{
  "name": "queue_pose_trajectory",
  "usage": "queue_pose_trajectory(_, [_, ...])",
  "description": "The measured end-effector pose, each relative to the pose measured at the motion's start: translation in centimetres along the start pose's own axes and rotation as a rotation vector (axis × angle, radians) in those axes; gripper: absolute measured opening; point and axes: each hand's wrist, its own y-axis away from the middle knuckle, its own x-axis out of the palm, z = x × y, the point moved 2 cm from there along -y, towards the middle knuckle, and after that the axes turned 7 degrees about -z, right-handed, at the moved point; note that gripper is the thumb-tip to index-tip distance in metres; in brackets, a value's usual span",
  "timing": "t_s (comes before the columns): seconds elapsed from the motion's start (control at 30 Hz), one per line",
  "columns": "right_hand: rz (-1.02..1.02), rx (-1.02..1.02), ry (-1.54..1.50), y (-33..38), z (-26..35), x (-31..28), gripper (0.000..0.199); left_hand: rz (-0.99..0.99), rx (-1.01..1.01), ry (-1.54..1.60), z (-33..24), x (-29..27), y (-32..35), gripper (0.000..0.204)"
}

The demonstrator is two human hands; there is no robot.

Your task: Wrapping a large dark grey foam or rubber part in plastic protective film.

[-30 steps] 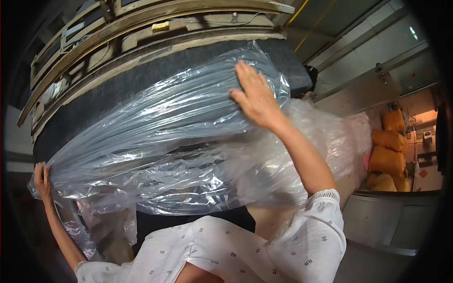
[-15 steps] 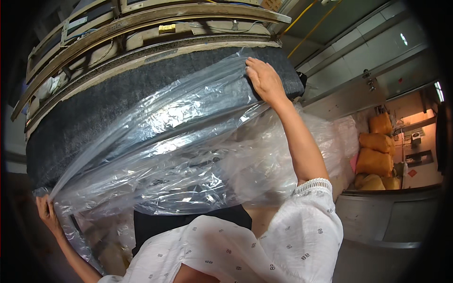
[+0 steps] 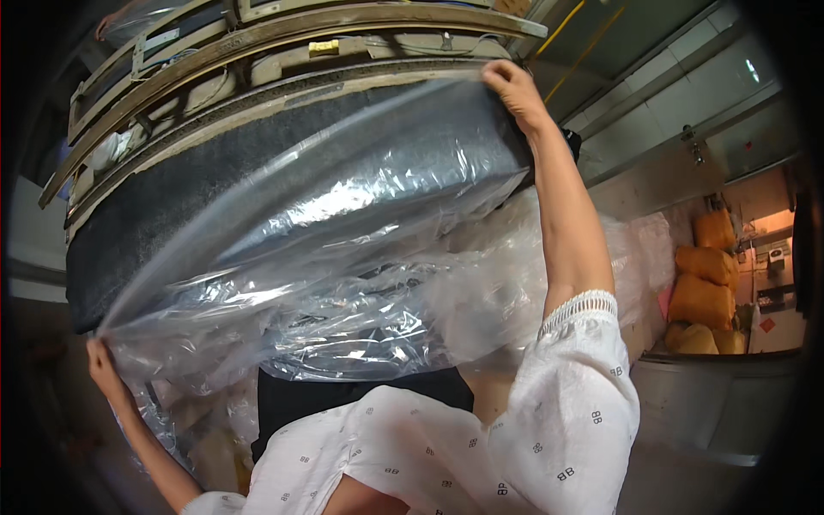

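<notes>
A wide sheet of clear plastic film [image 3: 343, 202] stretches between my two hands over a dark padded bench top [image 3: 206, 163]. My right hand [image 3: 512, 90] pinches the film's edge at the far right corner, close to the machine's bar. At the near left end of the bench, my left hand [image 3: 105, 365] is closed on the other end of that edge. The film's upper edge runs taut and slanted between them. Its lower part hangs in shiny folds over the bench's front, down to my lap.
Beyond the bench runs a long machine frame [image 3: 283, 39] with bars, wires and a yellow block [image 3: 324, 48]. More crumpled clear plastic [image 3: 618, 245] lies to the right. Stacked orange sacks [image 3: 702, 300] show through an opening at the far right.
My right hand has moved up and outward to the far right corner, drawing the film's edge farther across the bench. My left hand stays closed at the left end.
</notes>
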Motion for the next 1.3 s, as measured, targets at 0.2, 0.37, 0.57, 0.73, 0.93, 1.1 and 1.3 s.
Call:
queue_pose_trajectory(0.2, [-0.517, -0.087, -0.321, -0.9, 4.4, 2.3, 0.015, -0.149, 0.046, 0.477, -5.7, 4.3, -11.3, 0.041])
queue_pose_trajectory(0.37, [-0.565, -0.070, 0.086, -0.2, -1.9, 5.3, 0.014, -0.191, 0.154, 0.330, -3.0, 13.6, -17.2, 0.034])
queue_pose_trajectory(0.57, [-0.559, -0.115, 0.138, -2.9, -4.2, 4.2, 0.018, -0.124, 0.202, 0.225, -6.7, 16.6, -19.9, 0.038])
queue_pose_trajectory(0.73, [-0.560, -0.068, 0.346, -3.2, -3.1, 5.1, 0.019, -0.174, 0.156, 0.224, -6.4, 17.1, -21.2, 0.036])
queue_pose_trajectory(0.93, [-0.734, -0.058, 0.454, -2.9, -2.4, 4.6, 0.034, -0.229, 0.252, -0.007, -5.3, 17.4, -22.8, 0.035])
queue_pose_trajectory(1.1, [-0.730, 0.022, 0.425, -3.3, -2.5, 4.9, 0.029, -0.209, 0.253, 0.003, -1.9, 17.6, -23.9, 0.031])
queue_pose_trajectory(1.3, [-0.775, 0.034, 0.324, -3.4, -2.1, 4.7, 0.030, -0.261, 0.220, 0.070, 0.1, 14.7, -24.8, 0.039])
